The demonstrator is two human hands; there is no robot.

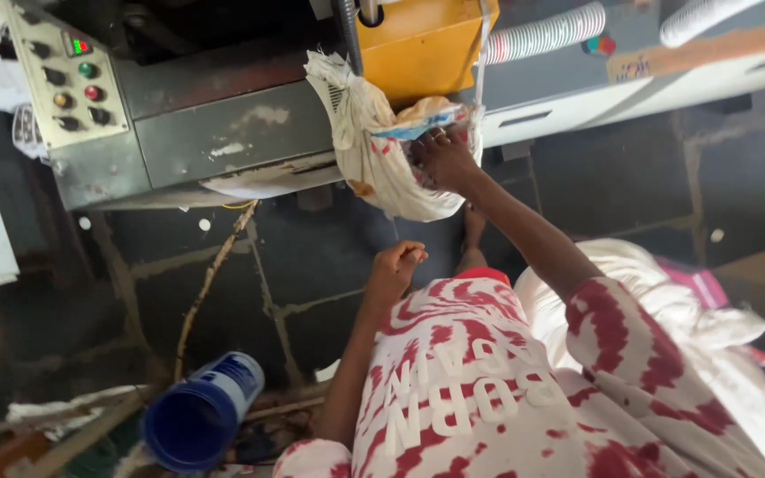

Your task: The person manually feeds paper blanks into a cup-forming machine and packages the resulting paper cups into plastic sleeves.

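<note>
so the right hand point(443, 159) is reaching up into a dirty white cloth sack point(374, 146) that's hanging off the yellow machine part point(422, 40); fingers are curling over the sack's rim, gripping the fabric, though the fingertips are disappearing inside so can't see what they're touching in there; the left hand point(393, 270) is hovering lower down, closed into a loose fist, not touching anything, and can't tell if it's pinching something small; the sack's bottom is sagging just above the dark tiled floor point(312, 257); a grey control panel point(68, 75) with buttons is sitting off to the left; a blue plastic cup point(201, 412) is lying near the bottom, partly cut off by clutter.
</note>
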